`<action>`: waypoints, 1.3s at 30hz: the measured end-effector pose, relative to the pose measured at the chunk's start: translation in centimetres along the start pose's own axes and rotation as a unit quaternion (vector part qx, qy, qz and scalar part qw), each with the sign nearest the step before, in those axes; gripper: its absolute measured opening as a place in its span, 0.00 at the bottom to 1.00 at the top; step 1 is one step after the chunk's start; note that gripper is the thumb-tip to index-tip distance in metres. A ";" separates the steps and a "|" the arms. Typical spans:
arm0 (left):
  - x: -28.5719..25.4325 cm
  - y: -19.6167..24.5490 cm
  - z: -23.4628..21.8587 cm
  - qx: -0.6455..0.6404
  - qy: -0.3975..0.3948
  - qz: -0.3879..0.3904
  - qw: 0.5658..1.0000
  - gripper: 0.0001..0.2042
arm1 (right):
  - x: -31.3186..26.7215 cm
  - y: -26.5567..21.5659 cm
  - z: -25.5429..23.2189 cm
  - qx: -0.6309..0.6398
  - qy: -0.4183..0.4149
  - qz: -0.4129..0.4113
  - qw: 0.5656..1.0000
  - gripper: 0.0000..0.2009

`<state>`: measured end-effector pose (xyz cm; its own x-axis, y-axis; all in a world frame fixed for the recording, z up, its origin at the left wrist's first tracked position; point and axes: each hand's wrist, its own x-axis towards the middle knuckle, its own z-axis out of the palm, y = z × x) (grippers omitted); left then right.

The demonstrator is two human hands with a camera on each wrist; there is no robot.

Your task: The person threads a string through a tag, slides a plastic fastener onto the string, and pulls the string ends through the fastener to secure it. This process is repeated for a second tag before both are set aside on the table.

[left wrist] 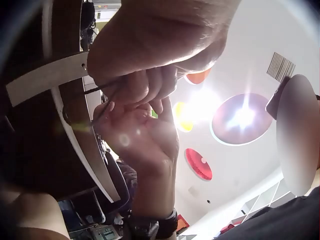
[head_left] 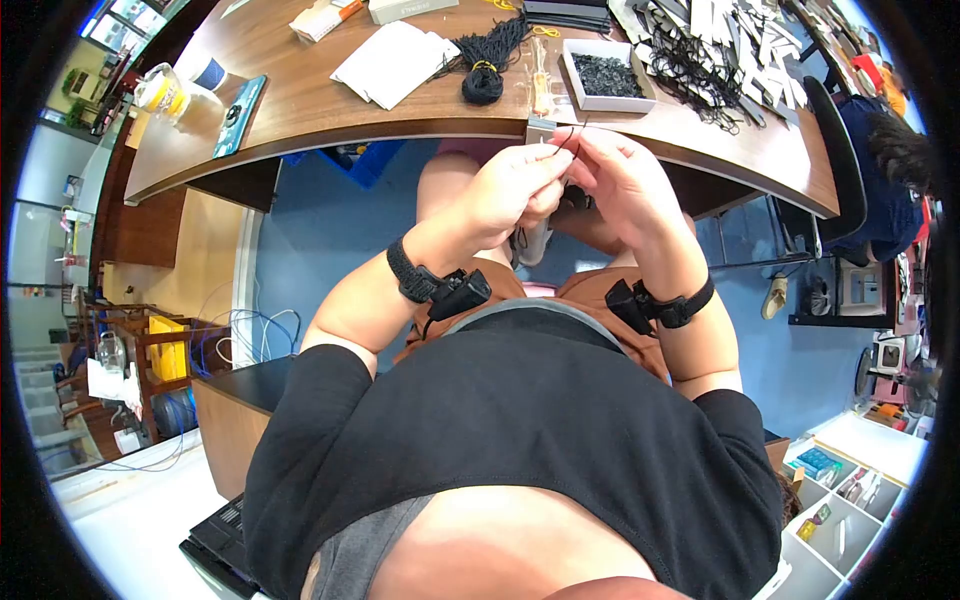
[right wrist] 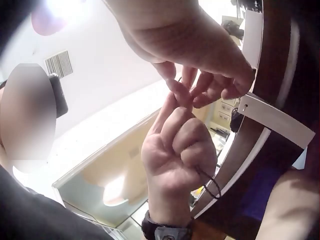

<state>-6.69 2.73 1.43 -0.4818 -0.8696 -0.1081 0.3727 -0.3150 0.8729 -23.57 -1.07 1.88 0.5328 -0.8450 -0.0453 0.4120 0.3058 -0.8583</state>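
In the head view both hands meet in front of the desk edge (head_left: 330,135). My left hand (head_left: 515,185) is curled into a fist and grips a thin black cord (head_left: 568,133). In the right wrist view a loop of the cord (right wrist: 211,184) hangs out of the left hand (right wrist: 177,150). My right hand (head_left: 622,180) pinches the cord's upper end with its fingertips (right wrist: 186,94). A small white tag (head_left: 541,129) sits just above the fingers; I cannot tell which hand holds it. In the left wrist view the cord (left wrist: 99,90) runs from the left hand (left wrist: 150,45) past the right hand (left wrist: 145,142).
On the desk lie a white box of black cords (head_left: 606,76), a tied bundle of black cords (head_left: 484,72), white sheets (head_left: 392,62), a pile of tags and cords (head_left: 722,45), a phone (head_left: 238,115) and a tape roll (head_left: 160,90). A dark chair (head_left: 850,170) stands at right.
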 end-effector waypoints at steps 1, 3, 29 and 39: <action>0.0 0.0 -0.1 -0.010 -0.007 -0.001 1.000 0.16 | 0.2 -0.1 -0.2 -0.013 -0.022 0.005 1.000 0.12; -0.1 0.0 -0.2 -0.029 -0.020 -0.002 0.999 0.15 | 0.3 0.1 -0.2 -0.044 0.011 -0.013 0.999 0.11; 0.4 0.1 0.5 -0.091 0.015 -0.034 0.995 0.10 | -0.3 0.1 0.9 -0.154 0.034 -0.088 0.983 0.08; 1.5 -1.0 -0.3 -0.011 0.134 0.056 0.989 0.07 | 2.7 -1.8 -1.9 -0.370 0.075 -0.136 0.916 0.10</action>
<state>-7.52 1.64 0.27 -0.2108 -0.9680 -0.1362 0.4307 -0.2170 0.8760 -24.25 -4.76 2.29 0.3534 -0.9138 0.2003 -0.1291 -0.2597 -0.9570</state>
